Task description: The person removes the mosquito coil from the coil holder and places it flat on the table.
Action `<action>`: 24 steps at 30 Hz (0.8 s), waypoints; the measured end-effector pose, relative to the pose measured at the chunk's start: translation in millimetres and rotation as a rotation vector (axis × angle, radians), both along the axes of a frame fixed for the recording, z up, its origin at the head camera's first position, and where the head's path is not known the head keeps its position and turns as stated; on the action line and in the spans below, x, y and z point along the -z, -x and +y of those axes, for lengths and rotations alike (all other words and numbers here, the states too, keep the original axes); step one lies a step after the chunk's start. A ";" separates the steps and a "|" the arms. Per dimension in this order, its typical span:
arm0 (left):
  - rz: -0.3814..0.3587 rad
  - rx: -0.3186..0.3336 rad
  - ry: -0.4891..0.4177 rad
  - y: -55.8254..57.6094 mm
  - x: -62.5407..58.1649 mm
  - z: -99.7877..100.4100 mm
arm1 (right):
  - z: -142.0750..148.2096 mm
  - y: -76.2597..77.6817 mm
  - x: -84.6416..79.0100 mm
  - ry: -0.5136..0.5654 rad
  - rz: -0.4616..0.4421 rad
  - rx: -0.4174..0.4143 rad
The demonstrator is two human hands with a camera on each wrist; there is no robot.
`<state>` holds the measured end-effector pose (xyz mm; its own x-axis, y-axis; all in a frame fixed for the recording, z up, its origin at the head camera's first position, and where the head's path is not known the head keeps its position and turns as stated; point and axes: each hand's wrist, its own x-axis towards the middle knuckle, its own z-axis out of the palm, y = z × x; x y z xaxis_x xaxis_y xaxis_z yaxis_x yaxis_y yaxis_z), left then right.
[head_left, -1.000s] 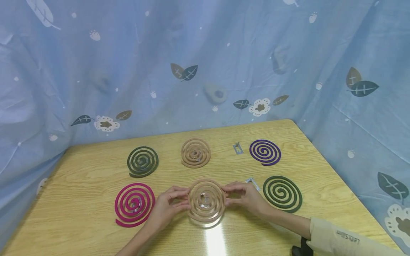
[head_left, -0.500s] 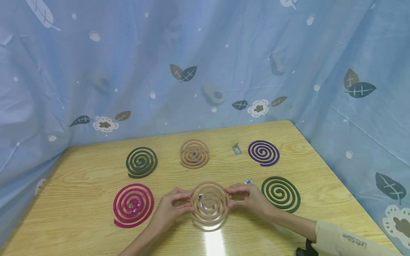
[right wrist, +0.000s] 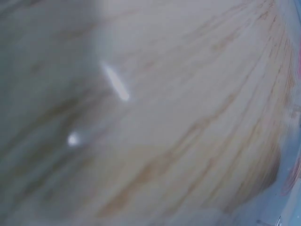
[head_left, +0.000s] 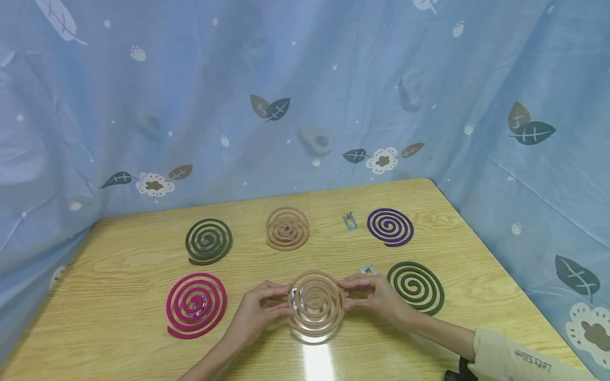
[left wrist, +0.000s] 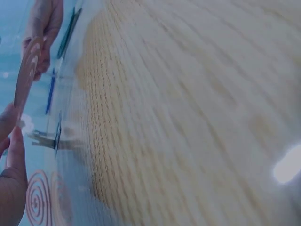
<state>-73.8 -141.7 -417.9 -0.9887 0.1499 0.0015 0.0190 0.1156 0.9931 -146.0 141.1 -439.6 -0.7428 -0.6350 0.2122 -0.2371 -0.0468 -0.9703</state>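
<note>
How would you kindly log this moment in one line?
left hand: pinches nearer tan coil | right hand: pinches its opposite edge | coil: above table | metal stand: visible through coil

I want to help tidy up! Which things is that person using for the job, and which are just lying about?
Probably for the job:
Front tan coil, held by the left hand and right hand
Metal stand seen through it

Lying about right now, though maybe wanted later:
Back tan coil
Pink coil
Purple coil
Left green coil
Right green coil
Two bare metal stands
</note>
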 end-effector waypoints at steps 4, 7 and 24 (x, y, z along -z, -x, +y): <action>0.002 -0.006 0.017 0.8 0.9 3.2 | 3.1 -1.1 -0.9 -0.021 -0.014 0.016; 0.016 -0.019 0.054 -0.3 0.9 6.6 | 5.7 -2.3 -1.4 -0.036 -0.026 0.023; -0.029 -0.025 0.017 -10.0 4.2 23.3 | 21.1 -9.8 -1.5 -0.009 -0.114 -0.037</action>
